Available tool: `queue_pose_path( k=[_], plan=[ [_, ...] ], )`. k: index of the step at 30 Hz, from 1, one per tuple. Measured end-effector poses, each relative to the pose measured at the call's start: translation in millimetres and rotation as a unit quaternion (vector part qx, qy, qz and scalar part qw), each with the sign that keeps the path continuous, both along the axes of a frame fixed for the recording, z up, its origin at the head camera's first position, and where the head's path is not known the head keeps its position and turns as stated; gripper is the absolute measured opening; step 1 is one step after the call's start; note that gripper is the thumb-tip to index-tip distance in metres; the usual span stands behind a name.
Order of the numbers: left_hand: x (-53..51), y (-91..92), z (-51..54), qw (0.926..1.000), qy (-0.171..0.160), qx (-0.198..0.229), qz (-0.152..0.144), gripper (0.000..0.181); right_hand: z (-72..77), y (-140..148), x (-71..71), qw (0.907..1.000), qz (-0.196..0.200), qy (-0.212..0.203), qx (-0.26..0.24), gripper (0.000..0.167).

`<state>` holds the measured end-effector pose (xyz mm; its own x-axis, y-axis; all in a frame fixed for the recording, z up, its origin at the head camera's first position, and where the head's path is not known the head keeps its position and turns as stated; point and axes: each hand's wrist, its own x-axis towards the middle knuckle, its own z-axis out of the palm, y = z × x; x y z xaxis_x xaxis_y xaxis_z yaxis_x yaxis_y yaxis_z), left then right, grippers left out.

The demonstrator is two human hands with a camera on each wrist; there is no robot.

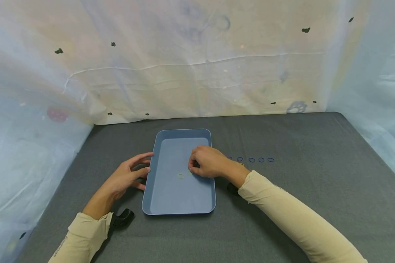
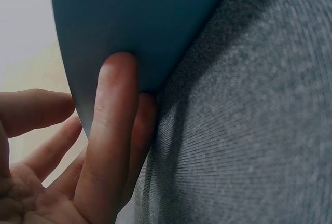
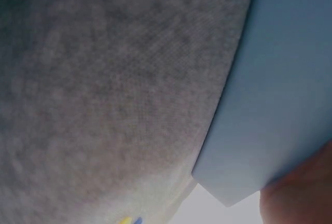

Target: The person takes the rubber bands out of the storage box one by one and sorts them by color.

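Note:
A blue rectangular tray lies on the table. My left hand touches its left outer wall with extended, spread fingertips; the left wrist view shows the fingers against that wall. Over the tray's middle, my right hand has curled fingers, thumb and fingertips together at a thin yellow ring, partly hidden by them. Another thin yellow ring lies on the tray floor just left of it. In the right wrist view only a bit of the hand shows, beside the tray wall.
Right of the tray, a row of several thin dark blue rings lies on the grey cloth. A yellow ring shows partly behind the right wrist. Patterned sheeting hangs along the table's back edge.

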<state>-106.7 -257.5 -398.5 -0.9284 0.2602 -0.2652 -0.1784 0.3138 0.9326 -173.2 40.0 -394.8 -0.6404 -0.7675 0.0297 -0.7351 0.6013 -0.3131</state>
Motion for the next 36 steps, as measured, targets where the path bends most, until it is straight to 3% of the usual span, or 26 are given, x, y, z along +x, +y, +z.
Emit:
queue_pose_path(
  k=[36],
  plan=[
    [-0.1,-1.2,-1.1,1.0000,0.003,0.006,-0.002,0.061,5.3,1.6,2.8,0.9996,-0.016,0.003,-0.022,0.008]
  ],
)
